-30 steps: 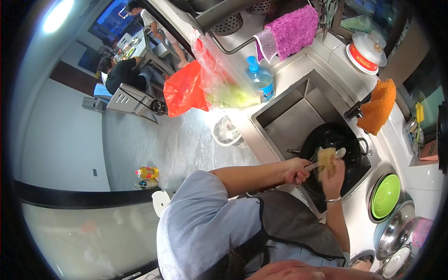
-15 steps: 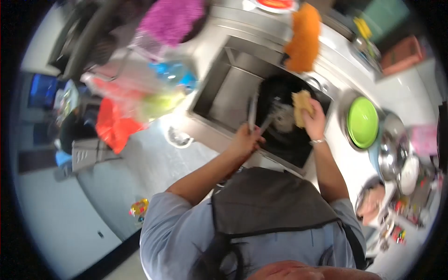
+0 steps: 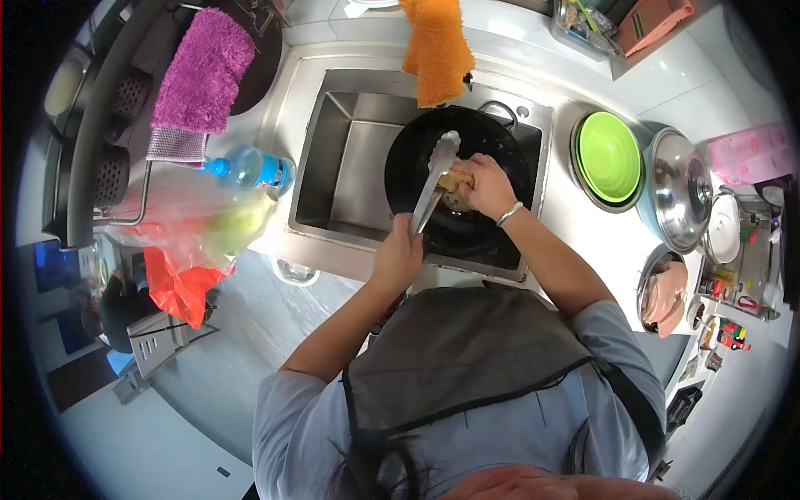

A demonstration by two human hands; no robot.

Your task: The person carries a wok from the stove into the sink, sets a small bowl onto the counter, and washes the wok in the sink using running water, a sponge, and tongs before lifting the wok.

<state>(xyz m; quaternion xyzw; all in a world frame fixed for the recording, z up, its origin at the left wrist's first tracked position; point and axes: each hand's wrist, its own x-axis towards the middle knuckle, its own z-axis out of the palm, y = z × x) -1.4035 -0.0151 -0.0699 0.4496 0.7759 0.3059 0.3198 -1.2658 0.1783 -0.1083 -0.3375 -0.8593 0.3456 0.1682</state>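
Note:
My left hand (image 3: 401, 252) is closed around the lower end of a pair of metal tongs (image 3: 433, 177), whose scalloped tips point away from me over the black wok (image 3: 406, 143). In my right hand (image 3: 490, 192), a yellowish sponge (image 3: 453, 181) is pinched against or right beside the tongs; the fingers partly hide the contact. The wok sits in the right part of the steel sink (image 3: 327, 133), with some shiny wetness inside it.
An orange towel (image 3: 437, 54) hangs over the sink's back edge. To the left are a water bottle (image 3: 250, 169), plastic bags (image 3: 179, 279) and a purple cloth (image 3: 206, 71). Green bowls (image 3: 610, 157), a lidded steel pot (image 3: 677, 190) and a bowl of raw meat (image 3: 664, 292) stand right.
My right hand and the sponge have come left from the wok's right side to the tongs. The tongs now sit over the wok's middle. The whole view has shifted and sharpened.

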